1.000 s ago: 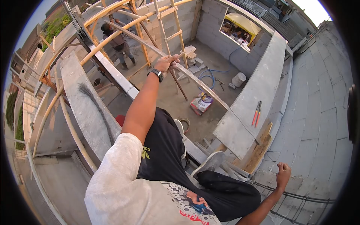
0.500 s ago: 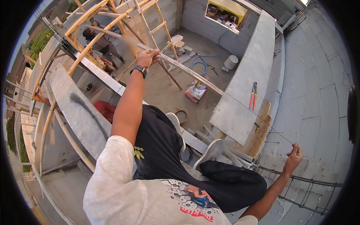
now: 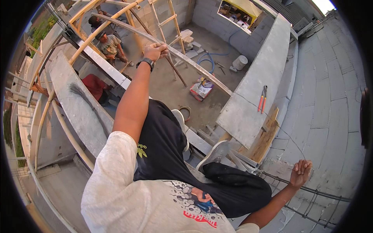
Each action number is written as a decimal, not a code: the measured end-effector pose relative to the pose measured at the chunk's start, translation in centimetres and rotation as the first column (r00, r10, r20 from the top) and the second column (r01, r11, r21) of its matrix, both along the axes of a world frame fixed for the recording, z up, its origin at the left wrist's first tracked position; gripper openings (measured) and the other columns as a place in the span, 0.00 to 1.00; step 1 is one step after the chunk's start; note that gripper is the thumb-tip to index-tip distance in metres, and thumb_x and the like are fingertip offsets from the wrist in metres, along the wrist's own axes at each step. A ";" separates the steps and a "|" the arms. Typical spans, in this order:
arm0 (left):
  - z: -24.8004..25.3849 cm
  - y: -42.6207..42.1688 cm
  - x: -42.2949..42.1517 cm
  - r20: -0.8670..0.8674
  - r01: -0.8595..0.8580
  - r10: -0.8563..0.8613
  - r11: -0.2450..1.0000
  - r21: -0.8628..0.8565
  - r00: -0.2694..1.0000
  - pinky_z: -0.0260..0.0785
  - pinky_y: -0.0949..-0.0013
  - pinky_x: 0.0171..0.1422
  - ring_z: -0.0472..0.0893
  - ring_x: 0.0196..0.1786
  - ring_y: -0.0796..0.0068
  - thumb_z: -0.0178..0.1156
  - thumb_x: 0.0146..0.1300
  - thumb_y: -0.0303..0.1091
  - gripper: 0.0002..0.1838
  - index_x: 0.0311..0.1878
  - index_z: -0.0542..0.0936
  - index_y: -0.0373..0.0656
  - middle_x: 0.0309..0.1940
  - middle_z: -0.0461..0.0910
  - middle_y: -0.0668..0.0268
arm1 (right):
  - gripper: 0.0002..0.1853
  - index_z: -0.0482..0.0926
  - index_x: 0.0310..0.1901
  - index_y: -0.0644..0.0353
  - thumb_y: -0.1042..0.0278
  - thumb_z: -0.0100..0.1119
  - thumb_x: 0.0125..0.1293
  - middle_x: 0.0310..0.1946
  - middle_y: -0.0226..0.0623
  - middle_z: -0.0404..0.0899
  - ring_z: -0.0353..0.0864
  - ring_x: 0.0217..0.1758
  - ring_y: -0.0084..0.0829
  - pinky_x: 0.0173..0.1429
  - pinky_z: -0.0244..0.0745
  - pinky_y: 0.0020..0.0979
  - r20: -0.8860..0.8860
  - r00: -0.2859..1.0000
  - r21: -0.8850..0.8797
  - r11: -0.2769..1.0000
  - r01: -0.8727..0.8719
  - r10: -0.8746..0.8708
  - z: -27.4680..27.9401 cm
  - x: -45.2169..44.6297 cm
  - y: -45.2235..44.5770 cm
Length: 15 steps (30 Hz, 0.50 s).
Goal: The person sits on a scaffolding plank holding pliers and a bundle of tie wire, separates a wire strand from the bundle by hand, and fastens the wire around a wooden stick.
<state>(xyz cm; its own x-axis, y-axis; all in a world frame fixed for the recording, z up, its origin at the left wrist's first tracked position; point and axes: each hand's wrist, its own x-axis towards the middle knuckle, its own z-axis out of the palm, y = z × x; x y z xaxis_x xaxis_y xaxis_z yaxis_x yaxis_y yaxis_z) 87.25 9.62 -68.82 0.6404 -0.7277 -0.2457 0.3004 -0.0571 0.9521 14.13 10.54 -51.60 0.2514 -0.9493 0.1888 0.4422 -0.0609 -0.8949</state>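
My left hand (image 3: 155,51), with a black watch at the wrist, is raised with its fingers closed. It overlaps a long wooden batten (image 3: 198,69) in view, and what the fingers hold is hidden. Low on the right, my right hand (image 3: 301,173) has curled fingers at the end of a thin dark wire (image 3: 290,138). From there the wire runs up across a grey board (image 3: 248,116). Pliers with red handles (image 3: 263,99) lie on that board. A bundle of cut wires (image 3: 91,108) rests on another board (image 3: 64,83) beside my left arm.
Tied rebar (image 3: 318,193) runs along the block wall (image 3: 326,116) near my right hand. Bamboo scaffolding (image 3: 99,31) and a ladder (image 3: 165,21) stand at the left. Below are a cement bag (image 3: 202,88), a blue hose (image 3: 210,58), a white bucket (image 3: 240,62) and several co-workers (image 3: 110,46).
My right hand has moved slightly down, its fingers turning, and the wire has gone from taut to bowed. My left hand has risen a little in view. Co-workers below have shifted.
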 end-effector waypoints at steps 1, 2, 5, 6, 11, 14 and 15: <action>0.4 0.3 -0.3 -0.019 0.064 -0.063 0.997 0.043 0.998 0.82 0.72 0.45 0.84 0.38 0.76 0.65 0.64 0.30 0.08 0.44 0.79 0.39 0.39 0.83 0.65 | 0.15 0.77 0.39 0.61 0.55 0.55 0.73 0.20 0.22 0.62 0.61 0.25 0.13 0.32 0.64 0.21 -0.089 0.989 -0.042 0.992 0.117 -0.120 0.5 -0.3 -0.5; 0.6 0.4 -0.5 -0.016 0.049 -0.048 0.998 0.042 0.999 0.82 0.72 0.45 0.84 0.38 0.76 0.65 0.64 0.30 0.08 0.44 0.79 0.39 0.39 0.83 0.65 | 0.15 0.77 0.39 0.61 0.55 0.55 0.73 0.20 0.22 0.62 0.61 0.25 0.13 0.32 0.64 0.21 -0.086 0.991 -0.043 0.994 0.102 -0.106 0.1 -0.5 -1.0; 0.8 1.0 -0.5 -0.095 0.200 -0.198 0.980 0.019 0.976 0.82 0.73 0.45 0.84 0.37 0.77 0.65 0.64 0.31 0.08 0.43 0.79 0.40 0.37 0.83 0.66 | 0.14 0.80 0.39 0.60 0.56 0.58 0.70 0.22 0.21 0.68 0.62 0.25 0.13 0.28 0.62 0.21 -0.738 0.310 -0.342 0.729 0.593 -0.599 -3.2 -1.8 -2.6; 0.8 0.9 -0.5 -0.113 0.180 -0.184 0.983 -0.040 0.977 0.82 0.73 0.45 0.84 0.36 0.77 0.65 0.64 0.31 0.08 0.43 0.79 0.40 0.36 0.83 0.67 | 0.14 0.80 0.39 0.60 0.56 0.58 0.70 0.22 0.21 0.68 0.62 0.25 0.13 0.28 0.62 0.21 -0.737 0.323 -0.340 0.739 0.581 -0.593 -3.8 -1.7 -2.6; 0.8 1.0 0.4 -0.131 -0.056 0.022 0.963 -0.263 0.991 0.82 0.73 0.42 0.83 0.33 0.77 0.65 0.63 0.31 0.07 0.40 0.78 0.40 0.32 0.82 0.67 | 0.15 0.81 0.30 0.65 0.59 0.61 0.65 0.20 0.26 0.73 0.66 0.19 0.17 0.21 0.66 0.24 -0.959 -0.144 0.217 0.958 0.190 0.246 -3.7 1.3 -0.9; -0.8 1.6 2.2 -0.163 -0.248 0.212 0.936 -0.248 0.964 0.82 0.73 0.41 0.83 0.32 0.76 0.67 0.62 0.30 0.08 0.39 0.78 0.40 0.31 0.82 0.66 | 0.18 0.79 0.25 0.65 0.57 0.63 0.65 0.18 0.28 0.72 0.69 0.19 0.19 0.21 0.69 0.23 -0.908 0.165 0.385 0.922 -0.037 0.386 -1.6 2.4 0.9; -0.9 2.4 2.7 -0.162 -0.280 0.248 0.935 -0.218 0.955 0.82 0.73 0.41 0.83 0.32 0.75 0.68 0.61 0.30 0.08 0.39 0.78 0.40 0.30 0.82 0.66 | 0.18 0.79 0.25 0.65 0.57 0.63 0.65 0.18 0.28 0.72 0.69 0.19 0.19 0.21 0.69 0.23 -0.907 0.162 0.386 0.921 -0.049 0.389 -1.4 1.3 1.4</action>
